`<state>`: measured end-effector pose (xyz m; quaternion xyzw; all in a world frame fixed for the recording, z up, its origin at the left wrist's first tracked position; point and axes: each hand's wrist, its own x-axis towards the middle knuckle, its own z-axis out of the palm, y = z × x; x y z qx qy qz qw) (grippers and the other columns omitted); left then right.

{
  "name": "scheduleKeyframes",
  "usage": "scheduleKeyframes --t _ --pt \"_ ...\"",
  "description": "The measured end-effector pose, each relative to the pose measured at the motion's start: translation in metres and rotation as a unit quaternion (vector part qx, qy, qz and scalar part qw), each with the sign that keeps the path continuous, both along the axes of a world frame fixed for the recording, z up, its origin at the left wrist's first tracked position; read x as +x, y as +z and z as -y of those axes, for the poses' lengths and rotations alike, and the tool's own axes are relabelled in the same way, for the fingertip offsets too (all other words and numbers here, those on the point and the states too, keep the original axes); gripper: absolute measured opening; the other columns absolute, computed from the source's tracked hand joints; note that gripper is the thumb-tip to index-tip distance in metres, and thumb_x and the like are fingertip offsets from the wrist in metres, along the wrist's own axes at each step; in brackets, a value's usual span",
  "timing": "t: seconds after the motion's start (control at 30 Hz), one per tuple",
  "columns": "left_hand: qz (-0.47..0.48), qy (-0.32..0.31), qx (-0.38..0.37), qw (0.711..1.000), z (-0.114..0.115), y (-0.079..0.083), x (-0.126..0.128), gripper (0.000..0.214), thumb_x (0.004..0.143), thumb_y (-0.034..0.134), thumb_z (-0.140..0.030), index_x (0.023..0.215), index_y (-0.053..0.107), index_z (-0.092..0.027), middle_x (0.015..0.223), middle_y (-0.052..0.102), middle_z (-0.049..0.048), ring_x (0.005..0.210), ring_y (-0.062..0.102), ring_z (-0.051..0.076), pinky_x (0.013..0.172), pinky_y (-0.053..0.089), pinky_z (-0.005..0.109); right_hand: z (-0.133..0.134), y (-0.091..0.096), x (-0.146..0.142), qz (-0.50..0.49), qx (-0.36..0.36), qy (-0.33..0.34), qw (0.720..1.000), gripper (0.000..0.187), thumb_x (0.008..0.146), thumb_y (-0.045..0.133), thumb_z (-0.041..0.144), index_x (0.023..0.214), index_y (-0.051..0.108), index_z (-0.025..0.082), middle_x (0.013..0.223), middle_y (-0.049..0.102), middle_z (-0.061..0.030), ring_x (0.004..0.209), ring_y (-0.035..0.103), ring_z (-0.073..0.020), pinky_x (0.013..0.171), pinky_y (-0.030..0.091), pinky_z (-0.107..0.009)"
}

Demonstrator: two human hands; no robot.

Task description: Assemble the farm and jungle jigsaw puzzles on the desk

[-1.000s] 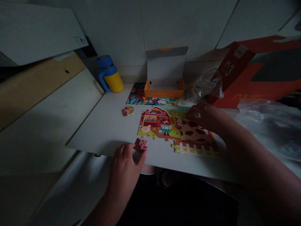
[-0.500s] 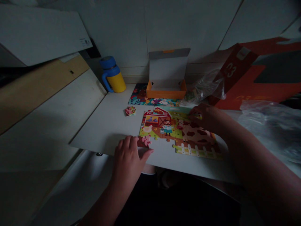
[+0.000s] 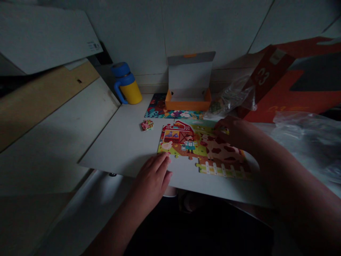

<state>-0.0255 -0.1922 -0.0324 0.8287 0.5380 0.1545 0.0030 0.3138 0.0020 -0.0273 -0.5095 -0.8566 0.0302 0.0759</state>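
A partly joined farm jigsaw puzzle (image 3: pixel 189 144) lies on the white tabletop, showing a barn, a farmer and a spotted cow. My left hand (image 3: pixel 153 177) lies flat at its lower left corner, fingers stretched out over a pig puzzle piece that is almost fully hidden. At the upper right part of the puzzle rests my right hand (image 3: pixel 236 133), its fingers loosely bent and touching the picture. Between the left corner and the white fence section, the puzzle's lower edge has a gap. A small stack of puzzle pieces (image 3: pixel 147 125) sits to the left of the barn.
Behind the puzzle stands an open orange box (image 3: pixel 188 105) on a dark illustrated sheet (image 3: pixel 154 106). A blue and yellow jug (image 3: pixel 130 90) is at the back left. Clear plastic bags (image 3: pixel 301 142) and a large red box (image 3: pixel 290 92) occupy the right.
My left hand has moved slightly right and up, its fingers flattening from a spread arch over the pig puzzle piece and covering it. My right hand stays about where it was.
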Motion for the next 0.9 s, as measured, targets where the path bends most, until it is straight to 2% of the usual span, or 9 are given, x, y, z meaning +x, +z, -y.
scheduleKeyframes --t 0.1,0.23,0.33,0.4,0.53,0.63,0.73,0.8,0.9 --pt "0.021 -0.006 -0.033 0.999 -0.012 0.012 -0.009 0.036 0.108 0.055 -0.029 0.143 0.062 -0.021 0.151 0.064 0.0114 0.136 0.064 0.026 0.119 0.054 0.049 -0.001 -0.001 0.000 -0.001 -0.007 -0.003 1.000 0.024 0.099 0.060 0.036 0.109 0.076 0.020 0.111 0.074 -0.0162 0.098 0.073 -0.0317 0.085 0.059 -0.043" --pt "0.017 0.046 -0.003 0.999 -0.056 0.020 -0.043 0.036 0.108 0.048 -0.026 0.140 0.062 -0.017 0.148 0.064 0.0147 0.141 0.059 0.028 0.124 0.046 0.051 -0.001 -0.003 0.001 -0.009 -0.011 -0.003 1.000 0.025 0.098 0.062 0.038 0.111 0.075 0.022 0.111 0.073 -0.0156 0.095 0.073 -0.0312 0.084 0.058 -0.043" --pt "0.018 0.078 0.008 0.997 -0.100 0.018 -0.076 0.042 0.103 0.052 -0.026 0.142 0.059 -0.014 0.152 0.060 0.0180 0.146 0.054 0.031 0.127 0.041 0.052 0.000 -0.001 0.001 0.001 -0.014 -0.008 1.000 0.026 0.099 0.061 0.037 0.111 0.075 0.019 0.112 0.073 -0.0169 0.094 0.072 -0.0313 0.085 0.058 -0.043" --pt "0.028 0.089 -0.001 0.996 -0.126 0.016 -0.096 0.039 0.099 0.058 -0.027 0.136 0.062 -0.016 0.145 0.064 0.0165 0.140 0.059 0.031 0.125 0.043 0.051 0.000 0.001 0.000 0.005 -0.022 -0.008 1.000 0.027 0.100 0.060 0.037 0.112 0.075 0.018 0.112 0.073 -0.0171 0.094 0.072 -0.0307 0.085 0.058 -0.043" --pt "0.076 0.101 -0.045 0.991 -0.154 0.009 -0.119 0.040 0.094 0.066 -0.027 0.133 0.064 -0.016 0.138 0.069 0.0147 0.128 0.066 0.030 0.117 0.049 0.048 0.000 0.004 0.000 0.007 -0.029 -0.004 1.000 0.027 0.101 0.060 0.036 0.115 0.075 0.018 0.115 0.072 -0.0169 0.100 0.072 -0.0305 0.090 0.057 -0.041" --pt "0.114 0.108 -0.050 0.986 -0.158 0.006 -0.124 0.035 0.092 0.070 -0.028 0.126 0.067 -0.018 0.130 0.073 0.0114 0.117 0.070 0.027 0.109 0.053 0.045 0.001 0.004 0.000 -0.006 -0.039 -0.007 0.999 0.027 0.100 0.060 0.036 0.113 0.076 0.018 0.115 0.072 -0.0167 0.101 0.073 -0.0309 0.089 0.057 -0.040" --pt "0.133 0.118 -0.029 0.984 -0.149 0.009 -0.119 0.033 0.092 0.073 -0.029 0.123 0.068 -0.018 0.125 0.074 0.0105 0.111 0.070 0.024 0.105 0.055 0.042 0.001 0.004 0.000 -0.010 -0.037 -0.013 0.999 0.026 0.099 0.061 0.036 0.112 0.076 0.019 0.113 0.073 -0.0157 0.098 0.073 -0.0304 0.087 0.057 -0.040" --pt "0.131 0.128 0.003 0.983 -0.135 0.017 -0.108 0.030 0.092 0.073 -0.028 0.120 0.069 -0.018 0.122 0.073 0.0098 0.109 0.070 0.024 0.104 0.055 0.042 0.001 0.004 -0.001 -0.002 -0.028 -0.011 1.000 0.027 0.099 0.060 0.036 0.112 0.076 0.019 0.114 0.073 -0.0161 0.099 0.073 -0.0310 0.088 0.057 -0.041" --pt "0.129 0.114 0.043 0.984 -0.102 0.028 -0.075 0.025 0.095 0.071 -0.027 0.119 0.068 -0.021 0.121 0.071 0.0083 0.112 0.069 0.025 0.105 0.055 0.043 0.001 0.005 -0.001 0.010 -0.026 -0.004 1.000 0.028 0.101 0.059 0.038 0.114 0.076 0.020 0.115 0.073 -0.0164 0.101 0.072 -0.0311 0.091 0.057 -0.042"
